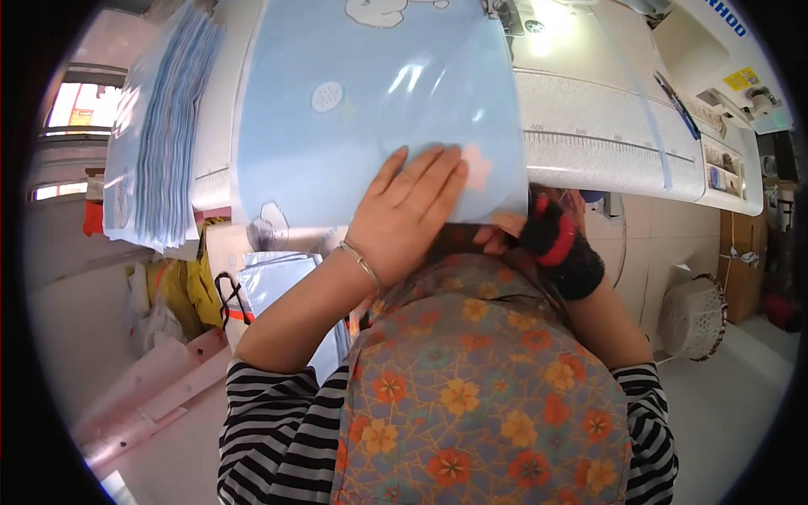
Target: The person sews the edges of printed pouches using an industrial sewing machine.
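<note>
The left hand (410,210) lies flat and open, fingers together, pressing on the near edge of a pale blue sheet (370,109) that spreads away from it over the white surface (589,143) of a sewing machine. The right hand (505,231), in a black and red wrist wrap (560,248), sits just beside the left under the sheet's near right corner; its fingers are mostly hidden beneath the sheet, so I cannot tell whether they pinch it or only prop it up.

To do this well, as I judge it, the flat palm should keep even pressure so the slick sheet does not slide or buckle. Its glossy face shows glare beyond the fingertips, which suggests a smooth film that creeps easily. The right hand should feel for the lower layer's edge and match it to the upper one before anything moves on. The ruler markings (606,139) printed on the surface, to the right of both hands, give a straight line to square the edge against.

A stack of similar blue sheets (160,126) stands far to the left of the left hand, well apart. The needle area (509,17) lies beyond the sheet's far right corner, clear of both hands.
</note>
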{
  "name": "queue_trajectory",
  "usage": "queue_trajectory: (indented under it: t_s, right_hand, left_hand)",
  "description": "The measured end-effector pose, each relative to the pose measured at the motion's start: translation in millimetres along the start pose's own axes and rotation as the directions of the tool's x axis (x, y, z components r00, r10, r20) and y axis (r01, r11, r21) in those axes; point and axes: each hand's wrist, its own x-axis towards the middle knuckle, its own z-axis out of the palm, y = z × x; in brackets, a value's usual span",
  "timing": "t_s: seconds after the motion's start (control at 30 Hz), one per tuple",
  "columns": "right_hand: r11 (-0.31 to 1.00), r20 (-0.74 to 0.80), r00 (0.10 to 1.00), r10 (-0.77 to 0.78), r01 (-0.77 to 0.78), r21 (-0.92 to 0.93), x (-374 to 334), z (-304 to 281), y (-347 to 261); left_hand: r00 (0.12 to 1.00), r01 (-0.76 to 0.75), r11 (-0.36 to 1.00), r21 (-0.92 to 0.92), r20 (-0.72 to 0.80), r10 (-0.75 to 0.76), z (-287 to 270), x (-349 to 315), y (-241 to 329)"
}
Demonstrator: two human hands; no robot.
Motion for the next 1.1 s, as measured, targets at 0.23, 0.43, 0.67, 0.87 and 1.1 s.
queue_trajectory:
  t_s: [0.23, 0.43, 0.67, 0.87, 1.1]
  right_hand:
    - [-0.248, 0.395, 0.38, -0.836, 0.381, -0.891, -1, -29, -9]
    - [-0.476, 0.621, 0.369, -0.691, 0.414, -0.776, 24, -16, -27]
    - [-0.421, 0.634, 0.456, -0.624, 0.488, -0.765, 18, -15, -36]
    - [-0.358, 0.622, 0.503, -0.601, 0.526, -0.771, 22, -18, -42]
    - [-0.403, 0.615, 0.519, -0.594, 0.47, -0.785, 34, -15, -55]
  left_hand:
    - [0.967, -0.026, 0.993, 0.114, -0.249, 0.054, 12, -6, -8]
    - [0.968, 0.014, 0.995, 0.095, -0.249, 0.01, 5, -9, -8]
    - [0.909, 0.326, 0.873, 0.362, -0.375, -0.183, -10, -84, -72]
    - [0.915, 0.183, 0.937, 0.298, -0.4, -0.051, -23, -88, -84]
    - [0.919, 0.316, 0.894, 0.316, -0.337, -0.206, -37, -66, -96]
